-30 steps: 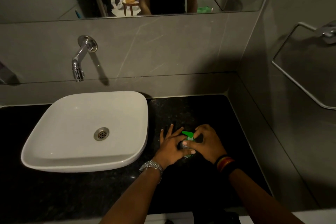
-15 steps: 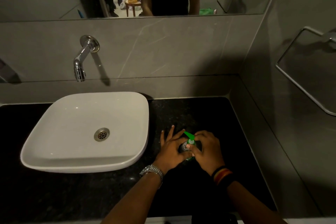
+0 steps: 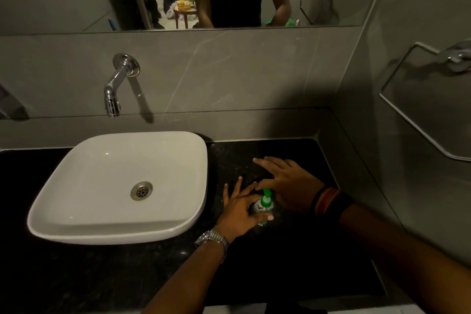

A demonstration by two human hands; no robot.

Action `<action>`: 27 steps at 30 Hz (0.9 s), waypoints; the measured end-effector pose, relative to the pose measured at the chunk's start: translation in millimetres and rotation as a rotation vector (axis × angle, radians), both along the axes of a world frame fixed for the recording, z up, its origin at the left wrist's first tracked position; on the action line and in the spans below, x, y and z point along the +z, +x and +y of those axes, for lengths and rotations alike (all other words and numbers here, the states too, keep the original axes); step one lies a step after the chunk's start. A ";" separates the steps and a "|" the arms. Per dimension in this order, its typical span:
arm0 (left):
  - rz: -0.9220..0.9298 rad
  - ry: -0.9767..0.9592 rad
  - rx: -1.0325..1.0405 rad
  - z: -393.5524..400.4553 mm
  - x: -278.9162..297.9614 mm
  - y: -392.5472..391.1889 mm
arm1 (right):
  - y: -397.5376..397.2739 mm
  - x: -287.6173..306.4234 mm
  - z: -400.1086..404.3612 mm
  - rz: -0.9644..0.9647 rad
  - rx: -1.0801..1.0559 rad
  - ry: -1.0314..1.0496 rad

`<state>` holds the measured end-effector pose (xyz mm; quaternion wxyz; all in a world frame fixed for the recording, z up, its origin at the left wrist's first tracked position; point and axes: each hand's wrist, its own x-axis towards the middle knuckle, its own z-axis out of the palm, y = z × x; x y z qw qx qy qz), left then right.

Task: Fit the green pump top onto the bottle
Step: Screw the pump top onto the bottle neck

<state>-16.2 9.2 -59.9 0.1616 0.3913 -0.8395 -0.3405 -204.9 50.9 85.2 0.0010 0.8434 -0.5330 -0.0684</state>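
A clear bottle (image 3: 258,208) stands upright on the black counter (image 3: 293,250), right of the sink. The green pump top (image 3: 266,199) sits on its neck, nozzle pointing away from me. My left hand (image 3: 240,209), with a metal watch at the wrist, wraps around the bottle's shoulder, thumb across its near side. My right hand (image 3: 288,183) hovers just behind and right of the pump with fingers spread, not gripping it; one finger lies close to the nozzle. Most of the bottle's body is hidden by my left hand.
A white basin (image 3: 122,186) sits on the counter at left, under a chrome wall tap (image 3: 116,86). Grey tiled walls close the back and right side. A metal towel ring (image 3: 418,99) hangs on the right wall. A mirror strip runs above.
My right hand has let go of the pump top and opened, moving back and to the right. The nozzle has turned from pointing left to pointing away. My left hand stays on the bottle.
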 end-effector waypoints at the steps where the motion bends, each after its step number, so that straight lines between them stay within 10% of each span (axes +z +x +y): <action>1: -0.009 -0.003 0.005 0.0 0.0 -0.2 | -2.1 4.6 -3.9 0.050 0.004 -0.017; 7: -0.022 -0.023 0.023 3.3 3.8 -0.8 | -13.9 12.3 1.5 -0.159 -0.168 0.170; 16: 0.000 0.008 0.017 4.1 11.3 0.8 | 7.1 -25.7 33.9 -0.965 -0.723 0.243; 27: -0.060 0.056 0.016 7.4 24.2 0.6 | 17.3 -30.1 35.4 -1.230 -0.910 0.310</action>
